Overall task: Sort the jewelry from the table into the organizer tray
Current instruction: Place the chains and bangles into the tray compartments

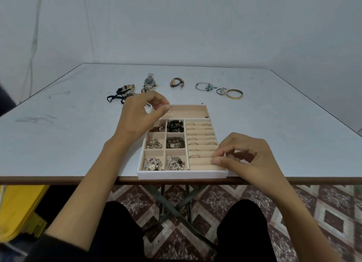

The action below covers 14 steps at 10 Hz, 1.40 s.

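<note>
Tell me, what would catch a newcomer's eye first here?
A tray at the table's near edge holds heaps of beads and rows of rings. The left hand pinches a thin ring above its far end; the right hand pinches a second ring at the near slots. Watches and bangles wait beyond.

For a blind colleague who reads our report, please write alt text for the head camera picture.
A person's left hand pinches a thin ring above a jewelry tray at the near edge of a table, while the right hand pinches a second ring at the tray's ring rolls. Watches and bangles lie beyond the tray.
</note>
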Available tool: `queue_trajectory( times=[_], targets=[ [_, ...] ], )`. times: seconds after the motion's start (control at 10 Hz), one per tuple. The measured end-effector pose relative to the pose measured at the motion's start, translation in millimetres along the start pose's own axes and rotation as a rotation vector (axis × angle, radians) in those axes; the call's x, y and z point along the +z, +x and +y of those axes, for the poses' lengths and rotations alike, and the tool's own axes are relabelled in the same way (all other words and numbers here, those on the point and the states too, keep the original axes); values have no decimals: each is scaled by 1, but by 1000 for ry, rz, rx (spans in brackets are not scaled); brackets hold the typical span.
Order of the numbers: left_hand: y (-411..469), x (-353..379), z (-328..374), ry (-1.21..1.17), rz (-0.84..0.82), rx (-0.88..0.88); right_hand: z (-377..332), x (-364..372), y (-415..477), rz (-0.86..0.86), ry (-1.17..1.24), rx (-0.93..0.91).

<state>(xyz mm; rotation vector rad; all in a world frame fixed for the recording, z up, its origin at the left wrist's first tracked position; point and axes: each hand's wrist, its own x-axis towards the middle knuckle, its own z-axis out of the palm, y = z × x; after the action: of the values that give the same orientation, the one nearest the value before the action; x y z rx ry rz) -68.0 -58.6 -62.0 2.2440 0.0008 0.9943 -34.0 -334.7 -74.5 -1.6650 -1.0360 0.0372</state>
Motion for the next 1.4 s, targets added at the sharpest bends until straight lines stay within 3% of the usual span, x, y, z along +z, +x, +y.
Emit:
queue_trajectory(
  times=[0.8,1.4],
  targets=[
    [-1,-2,4,-23,-10,-7,10,5,-3,32,-104,-186],
    [-1,-1,4,-5,-25,-3,9,5,-4,51,-74,-175]
  ],
)
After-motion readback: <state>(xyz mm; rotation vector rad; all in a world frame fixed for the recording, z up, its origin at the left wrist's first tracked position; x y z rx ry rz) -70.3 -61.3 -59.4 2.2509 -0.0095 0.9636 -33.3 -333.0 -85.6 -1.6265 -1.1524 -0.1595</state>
